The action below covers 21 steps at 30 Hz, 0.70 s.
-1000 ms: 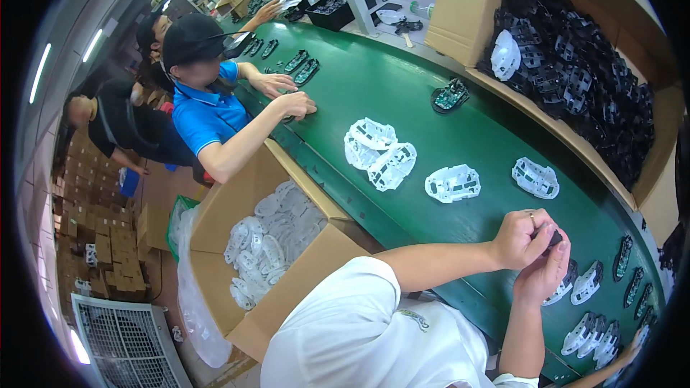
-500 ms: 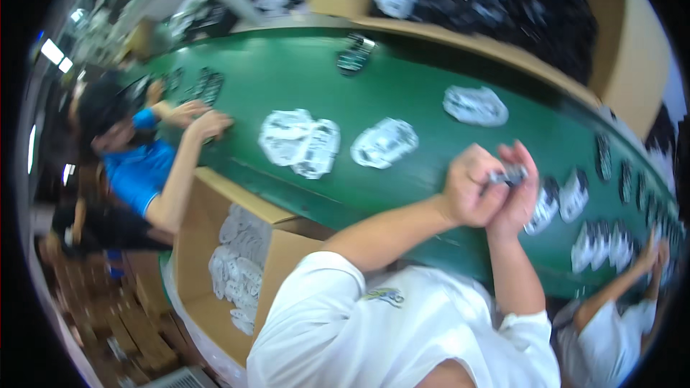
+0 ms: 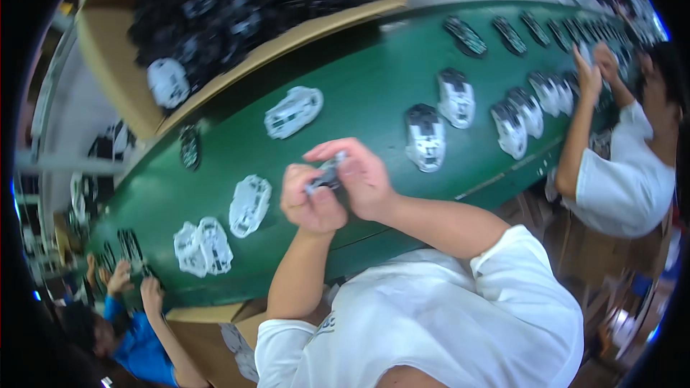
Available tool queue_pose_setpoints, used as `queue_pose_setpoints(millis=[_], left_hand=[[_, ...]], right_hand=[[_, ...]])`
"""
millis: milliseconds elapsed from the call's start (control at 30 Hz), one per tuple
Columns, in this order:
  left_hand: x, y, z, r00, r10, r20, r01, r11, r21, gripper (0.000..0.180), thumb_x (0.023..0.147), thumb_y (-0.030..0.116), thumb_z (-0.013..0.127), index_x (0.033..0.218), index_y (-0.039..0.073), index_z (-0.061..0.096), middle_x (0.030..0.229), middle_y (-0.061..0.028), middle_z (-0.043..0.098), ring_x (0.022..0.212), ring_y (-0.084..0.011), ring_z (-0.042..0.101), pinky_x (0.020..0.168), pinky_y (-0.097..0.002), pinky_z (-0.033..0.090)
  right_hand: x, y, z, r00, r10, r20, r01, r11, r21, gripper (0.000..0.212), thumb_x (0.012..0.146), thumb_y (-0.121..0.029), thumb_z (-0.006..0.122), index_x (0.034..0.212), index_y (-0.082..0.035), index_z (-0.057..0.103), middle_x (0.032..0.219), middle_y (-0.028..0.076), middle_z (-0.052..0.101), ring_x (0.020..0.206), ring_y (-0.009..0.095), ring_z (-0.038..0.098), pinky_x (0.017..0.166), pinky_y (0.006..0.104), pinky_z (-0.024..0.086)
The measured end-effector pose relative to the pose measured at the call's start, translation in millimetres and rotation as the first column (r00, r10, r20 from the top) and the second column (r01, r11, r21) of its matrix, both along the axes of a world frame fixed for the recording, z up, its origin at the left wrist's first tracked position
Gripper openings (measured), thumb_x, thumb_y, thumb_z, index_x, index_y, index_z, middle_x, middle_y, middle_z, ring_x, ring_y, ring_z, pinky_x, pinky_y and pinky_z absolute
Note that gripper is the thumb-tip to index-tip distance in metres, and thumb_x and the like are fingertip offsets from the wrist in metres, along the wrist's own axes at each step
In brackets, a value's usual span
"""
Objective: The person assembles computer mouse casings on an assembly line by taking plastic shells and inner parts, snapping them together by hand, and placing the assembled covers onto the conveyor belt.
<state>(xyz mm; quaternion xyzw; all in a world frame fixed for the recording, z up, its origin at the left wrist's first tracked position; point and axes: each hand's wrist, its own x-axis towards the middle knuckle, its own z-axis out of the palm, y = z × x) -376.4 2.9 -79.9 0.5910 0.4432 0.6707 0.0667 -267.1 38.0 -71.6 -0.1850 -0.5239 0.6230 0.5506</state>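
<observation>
We held a small grey-and-black piece [image 3: 328, 177] between both hands, above the green surface [image 3: 366, 86] and nearer its near edge than its far one; its exact form was too blurred for us to tell. Our left hand [image 3: 314, 199] had its fingers curled round the lower end, and our right hand [image 3: 365, 179] pressed its thumb against the upper end, so both were gripping the same piece. To the left of our hands one white shell [image 3: 250, 205] lay by itself, and farther toward the left end two overlapping shells [image 3: 214, 248] lay close to the near edge. Beyond our hands, toward the far edge, we saw a lone pale shell [image 3: 293, 112], and left of it, just beside that edge, a dark circuit assembly [image 3: 190, 147]. To our right, dark-topped shells [image 3: 425, 138] lay in groups across the surface, while a line of dark boards [image 3: 509, 35] followed the far edge toward the right end. Past the far edge stood a large carton [image 3: 108, 65] of black parts [image 3: 244, 14]. A co-worker in blue [image 3: 147, 352] reached over the near edge at the left end; a co-worker in white [image 3: 625, 187] sat toward the right end.
</observation>
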Motion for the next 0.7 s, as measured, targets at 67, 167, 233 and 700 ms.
queue_pose_setpoints(millis=[67,167,233,700], left_hand=[[1.8,-1.5,1.8,0.996,0.067,0.056,-0.063,0.995,-0.074,0.037,0.104,0.039,0.057,0.104,0.002,0.056,0.088,-0.0082,0.058,0.078,-0.0150,0.053,0.069,-0.0303,0.045],[-1.7,0.9,-7.4,0.938,0.080,0.338,-0.013,0.981,-0.196,0.039,0.103,0.039,0.057,0.115,0.002,0.056,0.099,-0.0077,0.061,0.082,-0.0138,0.059,0.073,-0.0277,0.049],[-4.0,7.6,1.5,0.903,0.009,0.430,0.124,0.952,-0.279,0.040,0.105,0.032,0.053,0.129,0.000,0.054,0.106,-0.0083,0.063,0.089,-0.0148,0.062,0.077,-0.0273,0.052],[-15.8,18.9,-22.3,0.925,-0.009,0.381,0.191,0.876,-0.442,0.021,0.102,0.005,0.057,0.122,0.001,0.059,0.116,-0.0102,0.065,0.101,-0.0160,0.061,0.090,-0.0306,0.051]], right_hand=[[7.8,1.9,6.3,0.991,0.044,0.127,-0.036,0.997,-0.065,0.039,0.110,-0.036,0.049,0.115,0.000,0.062,0.112,0.013,0.070,0.105,0.018,0.065,0.094,0.0338,0.052],[5.1,6.5,14.1,0.977,-0.001,0.214,0.034,0.988,-0.154,0.028,0.106,-0.028,0.060,0.104,-0.001,0.069,0.087,0.005,0.073,0.079,0.009,0.065,0.072,0.0285,0.055],[9.6,13.7,19.1,0.947,-0.070,0.314,0.124,0.980,-0.156,0.027,0.103,-0.026,0.065,0.099,0.000,0.070,0.078,0.006,0.071,0.070,0.008,0.062,0.062,0.0287,0.052],[59.7,7.3,23.6,0.560,-0.602,0.569,0.342,0.794,0.502,0.043,0.084,-0.025,0.064,0.114,0.007,0.059,0.116,0.023,0.062,0.095,0.033,0.064,0.083,0.0398,0.052]])
